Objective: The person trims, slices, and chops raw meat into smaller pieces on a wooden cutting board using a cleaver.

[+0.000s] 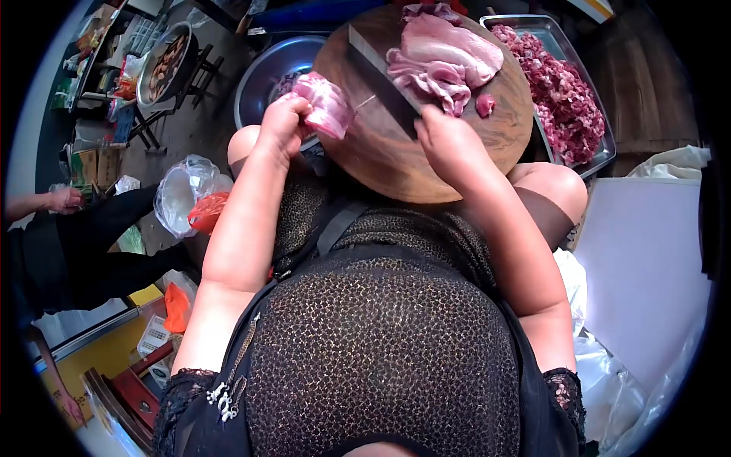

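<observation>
The round chopping board [426, 171] lies in front of the person's knees, and a large slab of pale pink meat [449, 53] rests on its far right part. At the board's left edge, the left hand [284, 123] has its grip closed on a smaller piece of meat [327, 105], the fingers pinching its near-left end; the piece hangs partly over the board's rim, and whether it touches the wood cannot be told. Over the right half of the board, the right hand [444, 135] has its grip wrapped shut around the handle end of a broad dark knife [383, 80], whose blade slants across the board toward its far left side, beside the slab. A small scrap of meat [485, 104] sits on the board just right of the slab's near end. Just right of the board, a metal tray [607, 156] holds a heap of cut-up red meat [560, 99]. Just left of the board stands a metal bowl [247, 91] with some pieces inside, too shadowed to make out. Farther left of the board are a clear plastic bag [177, 199], a red bag [207, 212] and another person's hand [66, 199].
</observation>
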Demonstrator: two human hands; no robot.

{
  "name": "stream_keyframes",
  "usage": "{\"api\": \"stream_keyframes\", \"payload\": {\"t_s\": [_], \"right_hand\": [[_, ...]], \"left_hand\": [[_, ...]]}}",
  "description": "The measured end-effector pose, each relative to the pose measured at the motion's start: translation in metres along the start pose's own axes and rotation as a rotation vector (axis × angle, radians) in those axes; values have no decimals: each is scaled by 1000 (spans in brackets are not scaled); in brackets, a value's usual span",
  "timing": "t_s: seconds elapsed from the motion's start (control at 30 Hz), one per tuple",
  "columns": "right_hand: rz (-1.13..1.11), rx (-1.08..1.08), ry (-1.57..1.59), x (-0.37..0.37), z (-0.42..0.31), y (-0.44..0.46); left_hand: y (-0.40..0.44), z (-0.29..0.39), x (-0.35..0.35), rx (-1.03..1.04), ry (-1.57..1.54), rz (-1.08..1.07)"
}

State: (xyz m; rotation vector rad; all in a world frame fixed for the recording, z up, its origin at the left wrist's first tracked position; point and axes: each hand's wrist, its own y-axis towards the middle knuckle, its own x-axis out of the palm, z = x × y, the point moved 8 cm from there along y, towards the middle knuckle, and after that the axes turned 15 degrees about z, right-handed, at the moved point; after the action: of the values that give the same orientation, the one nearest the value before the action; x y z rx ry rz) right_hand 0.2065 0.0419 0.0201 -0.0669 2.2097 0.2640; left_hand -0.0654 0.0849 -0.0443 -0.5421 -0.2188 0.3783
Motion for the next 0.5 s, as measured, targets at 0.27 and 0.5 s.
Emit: {"api": "stream_keyframes", "payload": {"t_s": [0.27, 0.5], "right_hand": [[-75, 322, 120, -17, 78, -27], [157, 686, 481, -60, 68, -72]], "left_hand": [[-63, 133, 25, 708, -28, -98], [-97, -69, 114, 1248, 1307, -202]]}}
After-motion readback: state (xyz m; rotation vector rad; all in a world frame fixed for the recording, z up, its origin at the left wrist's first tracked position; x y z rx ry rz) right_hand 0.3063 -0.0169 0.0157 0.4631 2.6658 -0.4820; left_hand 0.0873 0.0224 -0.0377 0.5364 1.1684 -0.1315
